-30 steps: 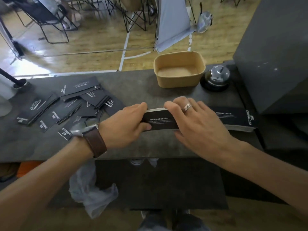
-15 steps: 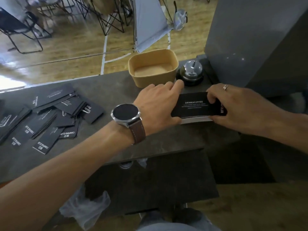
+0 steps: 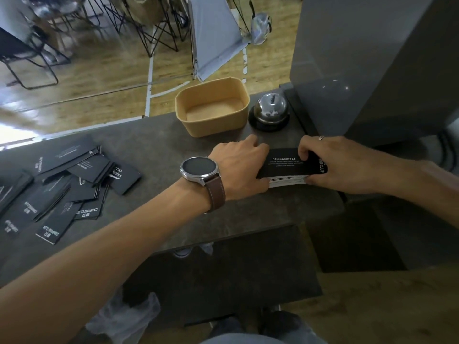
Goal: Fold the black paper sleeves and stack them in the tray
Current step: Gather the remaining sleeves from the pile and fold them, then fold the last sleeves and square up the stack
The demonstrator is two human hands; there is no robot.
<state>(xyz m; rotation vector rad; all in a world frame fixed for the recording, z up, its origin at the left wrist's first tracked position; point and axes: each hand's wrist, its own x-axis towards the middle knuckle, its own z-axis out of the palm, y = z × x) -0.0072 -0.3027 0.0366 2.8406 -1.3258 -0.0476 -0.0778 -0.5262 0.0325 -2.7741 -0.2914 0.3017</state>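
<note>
Hands grip opposite ends of the sleeve stack point(image 3: 288, 167) on the worktop point(image 3: 159, 150), left hand point(image 3: 242, 167) and right hand point(image 3: 330, 165) clamped on it just before the empty tray point(image 3: 196, 125); uneven squeeze risks fanning the stack.

A shiny silver bell point(image 3: 271, 111) sits on a round black base on the dark grey surface point(image 3: 154, 147). A big grey box point(image 3: 367, 60) stands just beside the bell, at the far right. Past the surface is a wooden floor point(image 3: 99, 78) with white lines on it. Black folding chairs point(image 3: 29, 53) stand on the floor at the far left. A grey board point(image 3: 211, 38) leans up in the middle, and a clear plastic bag point(image 3: 259, 28) lies next to it. Down below the surface, another crumpled clear bag point(image 3: 126, 316) lies low at the near side.
</note>
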